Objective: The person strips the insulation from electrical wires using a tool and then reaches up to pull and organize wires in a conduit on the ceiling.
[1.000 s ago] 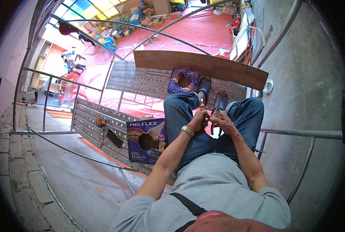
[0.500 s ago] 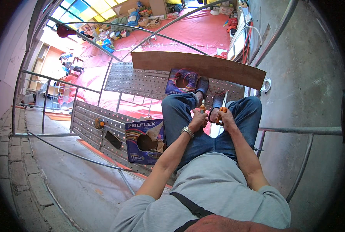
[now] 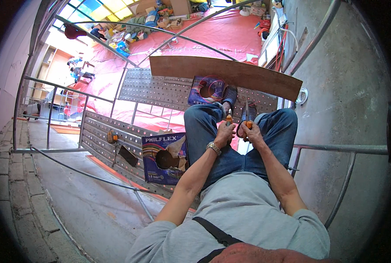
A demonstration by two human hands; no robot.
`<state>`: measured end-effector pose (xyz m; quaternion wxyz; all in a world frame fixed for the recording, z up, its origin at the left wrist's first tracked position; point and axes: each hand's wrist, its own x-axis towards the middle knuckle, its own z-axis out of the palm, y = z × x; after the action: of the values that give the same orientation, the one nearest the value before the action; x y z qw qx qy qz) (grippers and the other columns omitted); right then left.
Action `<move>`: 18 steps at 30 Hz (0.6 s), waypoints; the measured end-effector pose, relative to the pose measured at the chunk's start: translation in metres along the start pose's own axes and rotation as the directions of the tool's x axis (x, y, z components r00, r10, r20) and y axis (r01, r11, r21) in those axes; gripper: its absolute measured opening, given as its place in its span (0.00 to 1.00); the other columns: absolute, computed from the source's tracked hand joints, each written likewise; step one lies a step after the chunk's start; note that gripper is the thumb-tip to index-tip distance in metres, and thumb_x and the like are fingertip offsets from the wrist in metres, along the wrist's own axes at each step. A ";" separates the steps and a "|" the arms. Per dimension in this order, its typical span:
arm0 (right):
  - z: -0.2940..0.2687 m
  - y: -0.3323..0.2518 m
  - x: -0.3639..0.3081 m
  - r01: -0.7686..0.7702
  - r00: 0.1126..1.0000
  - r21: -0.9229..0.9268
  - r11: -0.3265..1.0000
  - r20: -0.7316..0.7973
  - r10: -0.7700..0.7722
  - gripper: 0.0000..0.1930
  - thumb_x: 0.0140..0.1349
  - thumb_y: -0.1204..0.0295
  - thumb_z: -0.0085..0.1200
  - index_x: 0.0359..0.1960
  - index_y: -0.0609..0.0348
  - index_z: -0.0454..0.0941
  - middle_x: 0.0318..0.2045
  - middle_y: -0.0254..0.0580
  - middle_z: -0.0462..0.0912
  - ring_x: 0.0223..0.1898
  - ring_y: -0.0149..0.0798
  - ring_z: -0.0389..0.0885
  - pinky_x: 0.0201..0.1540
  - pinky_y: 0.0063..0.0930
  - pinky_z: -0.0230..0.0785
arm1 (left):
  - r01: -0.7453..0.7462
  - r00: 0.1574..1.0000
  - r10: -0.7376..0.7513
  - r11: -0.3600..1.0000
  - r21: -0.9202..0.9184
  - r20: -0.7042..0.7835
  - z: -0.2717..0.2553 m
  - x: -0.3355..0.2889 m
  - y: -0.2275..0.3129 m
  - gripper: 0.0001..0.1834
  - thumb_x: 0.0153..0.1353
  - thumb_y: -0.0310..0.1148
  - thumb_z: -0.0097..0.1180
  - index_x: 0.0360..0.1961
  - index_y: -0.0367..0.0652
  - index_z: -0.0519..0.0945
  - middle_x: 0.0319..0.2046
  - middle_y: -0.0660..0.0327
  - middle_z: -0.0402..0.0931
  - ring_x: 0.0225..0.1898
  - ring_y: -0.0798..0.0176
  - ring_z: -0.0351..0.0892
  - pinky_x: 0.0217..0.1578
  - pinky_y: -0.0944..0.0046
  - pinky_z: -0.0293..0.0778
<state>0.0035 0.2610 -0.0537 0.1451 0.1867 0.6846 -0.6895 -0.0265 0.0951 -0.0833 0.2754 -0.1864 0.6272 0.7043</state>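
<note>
Both my hands are held out between my knees. My left hand (image 3: 224,133) is closed round a small tool with an orange-yellow grip (image 3: 229,119); its kind is too small to make out. Just to the right, my right hand (image 3: 253,133) grips scissors (image 3: 249,125) with orange and black handles, the blades pointing away from me. Whether anything thin lies between the hands I cannot tell. Beyond them, by my feet, stands a blue-purple box (image 3: 194,94) with a round hole and a reddish wire loop at it.
I sit on scaffolding with perforated metal planks (image 3: 138,93). A second torn blue box (image 3: 153,168), a black flat object (image 3: 128,156) and an orange-black tape measure-like item (image 3: 112,137) lie left. A brown board (image 3: 221,74) edges the far plank; a concrete wall (image 3: 348,87) rises right.
The scissors have swung left, their blades pointing straighter away from me. My right hand has turned slightly with them. My left hand has hardly moved, its tool tilting a little.
</note>
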 end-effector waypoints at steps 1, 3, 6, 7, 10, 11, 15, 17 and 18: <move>-0.003 0.004 0.003 0.009 1.000 0.015 1.000 0.012 -0.010 0.14 0.70 0.59 0.56 0.40 0.58 0.73 0.22 0.33 0.76 0.18 0.28 0.74 0.19 0.25 0.68 | -0.012 1.000 0.012 1.000 -0.007 0.015 0.001 0.000 0.000 0.10 0.66 0.34 0.57 0.41 0.41 0.71 0.27 0.59 0.74 0.22 0.65 0.77 0.20 0.64 0.74; -0.005 0.010 0.007 0.001 1.000 0.063 0.998 0.018 -0.002 0.12 0.71 0.61 0.55 0.38 0.57 0.73 0.19 0.32 0.75 0.16 0.28 0.72 0.18 0.25 0.65 | -0.027 0.997 0.027 1.000 -0.005 0.073 0.001 0.001 0.001 0.10 0.66 0.34 0.58 0.40 0.41 0.71 0.26 0.60 0.74 0.20 0.66 0.74 0.17 0.65 0.71; -0.005 0.012 0.009 -0.042 0.999 0.110 0.993 0.011 0.041 0.11 0.72 0.63 0.54 0.39 0.57 0.73 0.19 0.33 0.75 0.16 0.29 0.71 0.20 0.28 0.65 | -0.024 0.983 0.022 1.000 0.013 0.181 -0.004 0.001 0.002 0.10 0.65 0.34 0.58 0.39 0.40 0.72 0.23 0.62 0.73 0.16 0.68 0.71 0.13 0.67 0.65; -0.008 0.011 0.009 -0.051 0.999 0.093 0.994 0.017 0.049 0.11 0.72 0.62 0.54 0.41 0.58 0.73 0.21 0.34 0.76 0.17 0.30 0.72 0.24 0.29 0.69 | -0.014 0.980 0.011 1.000 0.014 0.200 -0.004 0.001 0.001 0.10 0.65 0.34 0.58 0.38 0.40 0.72 0.22 0.62 0.72 0.15 0.69 0.69 0.12 0.67 0.63; -0.005 0.011 0.011 -0.060 0.998 0.142 0.988 -0.001 0.060 0.09 0.72 0.65 0.52 0.39 0.58 0.72 0.18 0.34 0.75 0.15 0.30 0.71 0.21 0.28 0.66 | -0.036 0.982 0.024 0.997 0.063 0.187 -0.006 0.005 -0.004 0.10 0.65 0.34 0.59 0.37 0.40 0.72 0.22 0.63 0.72 0.17 0.70 0.69 0.14 0.67 0.65; -0.003 0.011 0.011 -0.059 0.998 0.175 0.983 -0.013 0.062 0.08 0.73 0.67 0.51 0.37 0.58 0.72 0.16 0.34 0.74 0.14 0.29 0.69 0.17 0.26 0.63 | -0.052 0.985 0.037 0.995 0.087 0.170 -0.006 0.006 -0.006 0.10 0.64 0.34 0.59 0.36 0.40 0.73 0.23 0.63 0.72 0.18 0.70 0.69 0.16 0.66 0.66; -0.003 0.014 0.013 -0.060 0.995 0.117 0.991 -0.072 0.069 0.08 0.73 0.68 0.51 0.38 0.59 0.73 0.17 0.35 0.76 0.14 0.29 0.70 0.17 0.26 0.64 | -0.038 0.990 0.018 0.989 0.143 0.140 -0.004 0.007 -0.007 0.10 0.64 0.34 0.59 0.36 0.40 0.74 0.25 0.64 0.73 0.25 0.69 0.72 0.27 0.64 0.71; -0.002 0.016 0.014 -0.068 0.997 0.148 0.987 -0.035 0.074 0.08 0.72 0.68 0.51 0.38 0.59 0.73 0.17 0.35 0.76 0.15 0.29 0.71 0.18 0.27 0.65 | -0.045 0.989 0.023 0.988 0.149 0.147 -0.007 0.008 -0.009 0.10 0.64 0.34 0.60 0.36 0.39 0.75 0.26 0.64 0.73 0.28 0.68 0.73 0.32 0.64 0.72; -0.004 0.020 0.016 -0.062 0.998 0.142 0.988 0.000 0.063 0.08 0.72 0.68 0.51 0.38 0.59 0.73 0.17 0.35 0.76 0.15 0.29 0.71 0.18 0.27 0.65 | -0.039 0.989 0.016 0.988 0.153 0.148 -0.006 0.009 -0.009 0.10 0.63 0.34 0.60 0.36 0.39 0.75 0.26 0.63 0.73 0.28 0.68 0.73 0.32 0.64 0.72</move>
<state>-0.0015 0.2655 -0.0784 0.1514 0.2197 0.6279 -0.7312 -0.0282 0.0907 -0.0962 0.3247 -0.1034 0.6606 0.6689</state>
